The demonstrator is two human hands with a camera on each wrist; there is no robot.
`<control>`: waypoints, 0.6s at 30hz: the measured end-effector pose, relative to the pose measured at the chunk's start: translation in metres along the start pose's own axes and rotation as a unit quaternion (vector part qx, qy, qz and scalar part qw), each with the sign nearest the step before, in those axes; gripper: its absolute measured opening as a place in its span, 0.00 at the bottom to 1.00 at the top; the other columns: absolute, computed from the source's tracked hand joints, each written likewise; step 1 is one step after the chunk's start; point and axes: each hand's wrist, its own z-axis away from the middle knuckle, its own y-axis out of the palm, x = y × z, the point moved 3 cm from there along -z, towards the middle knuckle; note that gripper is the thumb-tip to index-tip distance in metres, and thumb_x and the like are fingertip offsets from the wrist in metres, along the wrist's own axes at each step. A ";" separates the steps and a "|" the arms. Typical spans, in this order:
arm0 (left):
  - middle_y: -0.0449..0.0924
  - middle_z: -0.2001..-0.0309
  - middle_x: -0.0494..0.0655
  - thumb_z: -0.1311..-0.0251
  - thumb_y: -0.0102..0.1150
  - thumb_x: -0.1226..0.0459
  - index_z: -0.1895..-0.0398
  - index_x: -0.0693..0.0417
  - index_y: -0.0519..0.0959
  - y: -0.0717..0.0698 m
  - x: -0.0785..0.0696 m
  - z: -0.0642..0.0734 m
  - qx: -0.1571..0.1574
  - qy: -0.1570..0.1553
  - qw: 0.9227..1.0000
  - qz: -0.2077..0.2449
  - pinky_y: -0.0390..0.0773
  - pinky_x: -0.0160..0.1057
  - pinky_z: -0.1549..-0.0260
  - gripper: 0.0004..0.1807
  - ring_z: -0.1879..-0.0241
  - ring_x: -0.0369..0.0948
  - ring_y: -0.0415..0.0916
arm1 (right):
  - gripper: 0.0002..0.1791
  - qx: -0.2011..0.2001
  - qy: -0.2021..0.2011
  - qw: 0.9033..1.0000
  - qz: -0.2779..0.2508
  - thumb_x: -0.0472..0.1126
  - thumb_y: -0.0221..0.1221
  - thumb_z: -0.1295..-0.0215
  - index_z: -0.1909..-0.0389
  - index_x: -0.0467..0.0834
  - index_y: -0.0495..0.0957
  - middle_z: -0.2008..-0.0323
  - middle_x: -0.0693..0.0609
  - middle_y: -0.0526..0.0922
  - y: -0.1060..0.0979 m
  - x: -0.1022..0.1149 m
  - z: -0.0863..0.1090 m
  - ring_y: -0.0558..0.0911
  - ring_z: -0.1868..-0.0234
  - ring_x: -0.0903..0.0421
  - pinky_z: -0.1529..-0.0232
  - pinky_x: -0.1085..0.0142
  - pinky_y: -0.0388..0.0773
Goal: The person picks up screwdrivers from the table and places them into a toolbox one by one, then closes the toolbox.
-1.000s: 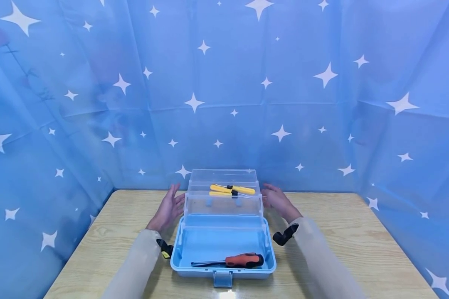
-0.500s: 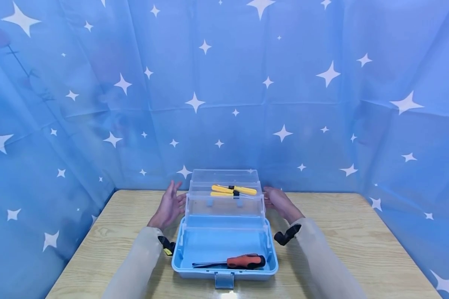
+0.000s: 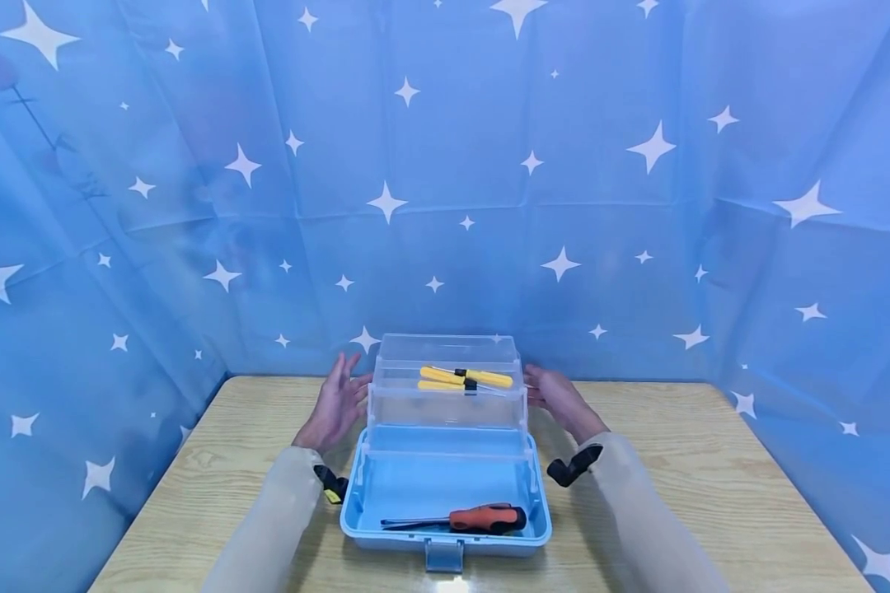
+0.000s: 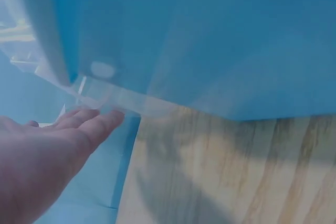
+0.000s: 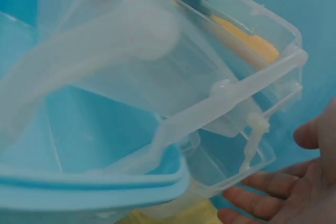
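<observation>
A light blue toolbox [image 3: 445, 543] stands open on the table, its clear stepped trays [image 3: 445, 408] raised at the back. Several yellow-handled screwdrivers [image 3: 482, 378] lie in an upper tray. Down in the base, along the front wall, is a larger red-and-black screwdriver [image 3: 485, 517]. My left hand [image 3: 334, 408] is beside the left end of the trays, fingers extended. On the opposite side my right hand [image 3: 558, 402] has relaxed fingers reaching to the clear plastic edge. In the right wrist view its fingertips [image 5: 236, 198] lie at that edge; whether they touch is unclear.
The wooden table [image 3: 675, 469] extends to both sides of the toolbox. A blue curtain with white stars [image 3: 445, 165] hangs close behind and at the sides. The front latch [image 3: 443, 556] hangs down. Each wrist carries a black camera mount [image 3: 574, 465].
My left hand's fingers have risen slightly beside the trays. The upper trays and yellow screwdrivers have shifted very slightly right. The toolbox base and red-and-black screwdriver stay in place.
</observation>
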 end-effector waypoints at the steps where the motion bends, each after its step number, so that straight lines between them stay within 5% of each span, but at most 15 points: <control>1: 0.39 0.22 0.66 0.30 0.20 0.33 0.20 0.44 0.27 0.001 -0.001 0.000 0.002 0.002 1.000 0.000 0.47 0.60 0.26 0.44 0.23 0.60 0.40 | 0.31 0.002 -0.004 1.000 -0.003 0.44 0.31 0.19 0.24 0.31 0.42 0.28 0.30 0.58 -0.001 0.001 0.000 0.65 0.30 0.35 0.30 0.48 0.66; 8: 0.37 0.22 0.65 0.29 0.19 0.33 0.21 0.43 0.26 0.002 -0.009 0.001 0.030 0.013 0.999 -0.017 0.45 0.62 0.27 0.43 0.22 0.59 0.38 | 0.32 0.009 -0.028 0.999 -0.016 0.44 0.33 0.19 0.24 0.30 0.43 0.27 0.31 0.57 -0.004 0.007 0.003 0.63 0.29 0.35 0.29 0.46 0.64; 18: 0.37 0.20 0.59 0.27 0.15 0.36 0.21 0.41 0.24 0.001 -0.021 0.006 0.069 0.018 0.996 -0.049 0.39 0.68 0.28 0.40 0.22 0.57 0.34 | 0.30 0.018 -0.076 0.997 -0.021 0.49 0.36 0.19 0.26 0.34 0.56 0.28 0.35 0.62 -0.008 0.018 0.014 0.63 0.28 0.37 0.30 0.44 0.64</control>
